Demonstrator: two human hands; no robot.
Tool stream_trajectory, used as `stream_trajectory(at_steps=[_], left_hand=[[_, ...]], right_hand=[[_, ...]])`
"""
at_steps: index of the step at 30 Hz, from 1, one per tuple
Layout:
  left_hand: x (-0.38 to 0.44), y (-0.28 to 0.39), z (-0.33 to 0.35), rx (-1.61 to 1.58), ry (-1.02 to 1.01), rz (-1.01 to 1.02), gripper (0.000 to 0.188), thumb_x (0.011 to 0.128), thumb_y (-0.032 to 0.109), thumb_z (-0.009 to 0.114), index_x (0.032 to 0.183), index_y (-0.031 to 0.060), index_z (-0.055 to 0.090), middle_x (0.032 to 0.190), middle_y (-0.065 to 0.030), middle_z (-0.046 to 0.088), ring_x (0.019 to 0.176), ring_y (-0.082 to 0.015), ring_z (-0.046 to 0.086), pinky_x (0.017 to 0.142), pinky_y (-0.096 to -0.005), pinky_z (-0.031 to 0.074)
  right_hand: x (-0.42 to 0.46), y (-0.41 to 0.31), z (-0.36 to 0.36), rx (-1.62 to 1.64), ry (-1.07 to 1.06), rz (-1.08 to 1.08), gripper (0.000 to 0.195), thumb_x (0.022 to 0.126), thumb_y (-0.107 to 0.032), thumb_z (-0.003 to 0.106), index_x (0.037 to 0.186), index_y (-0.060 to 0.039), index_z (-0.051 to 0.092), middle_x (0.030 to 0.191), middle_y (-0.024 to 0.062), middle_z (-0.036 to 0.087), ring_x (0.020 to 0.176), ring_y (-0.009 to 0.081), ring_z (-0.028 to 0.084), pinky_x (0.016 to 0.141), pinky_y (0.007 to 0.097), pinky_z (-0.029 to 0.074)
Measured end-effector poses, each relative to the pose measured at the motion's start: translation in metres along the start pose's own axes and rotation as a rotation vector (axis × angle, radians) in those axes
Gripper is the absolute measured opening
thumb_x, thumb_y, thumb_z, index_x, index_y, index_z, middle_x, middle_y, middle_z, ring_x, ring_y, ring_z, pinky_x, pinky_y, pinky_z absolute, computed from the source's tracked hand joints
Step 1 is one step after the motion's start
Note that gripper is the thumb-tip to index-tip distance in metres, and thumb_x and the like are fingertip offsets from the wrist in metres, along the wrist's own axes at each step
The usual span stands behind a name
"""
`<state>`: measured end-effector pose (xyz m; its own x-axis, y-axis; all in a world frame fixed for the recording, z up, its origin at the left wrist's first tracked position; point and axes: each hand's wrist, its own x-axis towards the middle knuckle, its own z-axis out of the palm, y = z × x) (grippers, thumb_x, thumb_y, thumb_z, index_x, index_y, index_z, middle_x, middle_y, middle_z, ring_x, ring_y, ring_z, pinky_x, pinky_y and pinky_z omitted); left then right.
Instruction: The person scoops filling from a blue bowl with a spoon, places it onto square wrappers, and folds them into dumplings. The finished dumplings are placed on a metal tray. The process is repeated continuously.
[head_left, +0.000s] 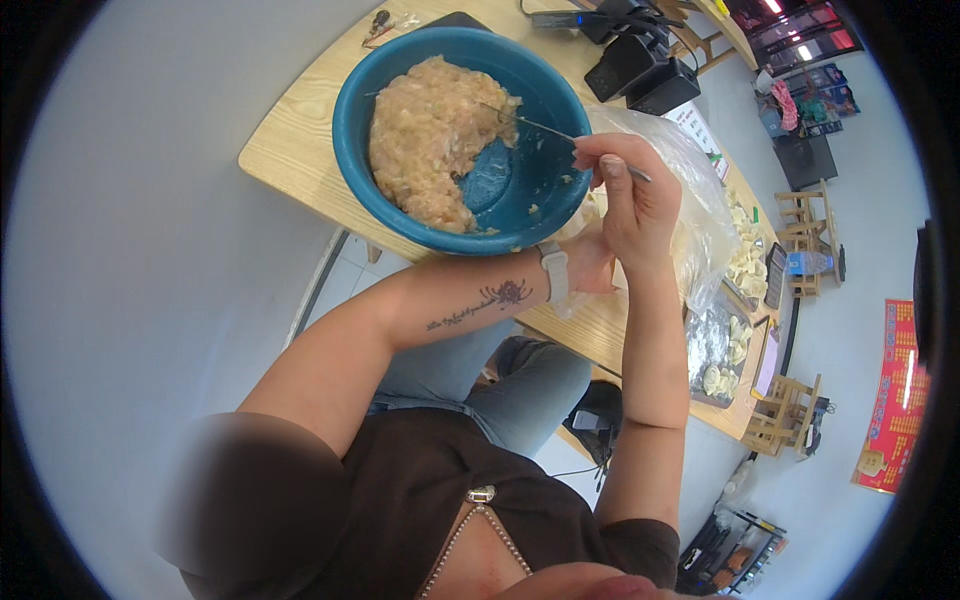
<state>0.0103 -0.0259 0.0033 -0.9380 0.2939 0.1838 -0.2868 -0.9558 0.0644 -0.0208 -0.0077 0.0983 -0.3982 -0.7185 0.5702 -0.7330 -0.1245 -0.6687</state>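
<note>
A large blue plastic basin (559, 82) holds a mound of pale minced meat filling (424, 127), heaped on its left side. My right hand (637, 187) grips a thin metal utensil (546, 129) over the basin's right rim. The utensil's far tip meets the edge of the filling. Below it, my left hand (591, 259) is close to the basin's lower right rim, with a pale watch band (555, 271) on the wrist. My right hand hides most of its fingers, so whether it holds anything is unclear. A clear plastic bag (694, 217) spreads beside my right hand.
Folded dumplings lie on a metal tray (701, 337), with more dumplings (746, 251) beyond. A calculator (775, 275), a clipboard (766, 360) and black devices (630, 64) share the wooden table (289, 142). A water bottle (810, 263) and wooden stools (784, 412) appear farther right.
</note>
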Motion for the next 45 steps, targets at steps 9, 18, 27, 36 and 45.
stream_trajectory(at_steps=[9,18,27,36,45], left_hand=[[0.015,-0.006,-0.016,-0.017,-0.032,0.077,0.025,0.097,0.026,0.046,0.119,0.0143,0.047,0.110,-0.0021,0.055,0.106,-0.0151,0.055,0.084,-0.0336,0.049],[0.015,-0.002,-0.015,0.178,0.204,-0.016,0.026,0.094,0.025,0.038,0.115,0.0154,0.051,0.109,-0.0015,0.056,0.109,-0.0124,0.051,0.088,-0.0354,0.045],[0.017,-0.003,-0.010,0.259,0.075,0.057,0.036,0.098,0.022,0.025,0.124,0.0075,0.043,0.123,-0.0086,0.051,0.113,-0.0164,0.051,0.091,-0.0346,0.046],[0.014,-0.001,0.001,0.064,0.143,0.004,0.038,0.097,0.019,0.025,0.129,0.0027,0.038,0.127,-0.0143,0.050,0.116,-0.0229,0.053,0.095,-0.0398,0.048],[0.013,0.003,0.006,0.018,0.204,-0.037,0.034,0.096,0.019,0.029,0.119,0.0042,0.049,0.117,-0.0115,0.057,0.102,-0.0213,0.060,0.090,-0.0399,0.049]], right_hand=[[-0.009,0.005,0.010,0.317,0.181,0.302,0.027,0.098,-0.018,0.048,0.094,0.0039,0.062,0.074,0.0089,0.063,0.061,0.0111,0.057,0.053,0.0212,0.045],[-0.014,0.011,-0.002,0.285,0.313,0.446,0.028,0.098,-0.021,0.048,0.091,0.0028,0.061,0.071,0.0084,0.062,0.055,0.0093,0.054,0.048,0.0204,0.041],[-0.020,-0.022,-0.008,-0.194,0.103,0.111,0.015,0.093,-0.010,0.056,0.090,0.0019,0.064,0.079,0.0075,0.065,0.064,0.0106,0.059,0.058,0.0225,0.048],[-0.002,-0.032,-0.033,-0.202,-0.130,-0.030,0.009,0.082,-0.003,0.063,0.090,-0.0007,0.066,0.083,0.0095,0.066,0.073,0.0198,0.064,0.065,0.0270,0.050],[0.008,-0.011,-0.030,-0.002,-0.267,0.195,0.013,0.090,-0.011,0.058,0.090,0.0004,0.064,0.079,0.0061,0.064,0.070,0.0140,0.060,0.059,0.0263,0.046]])
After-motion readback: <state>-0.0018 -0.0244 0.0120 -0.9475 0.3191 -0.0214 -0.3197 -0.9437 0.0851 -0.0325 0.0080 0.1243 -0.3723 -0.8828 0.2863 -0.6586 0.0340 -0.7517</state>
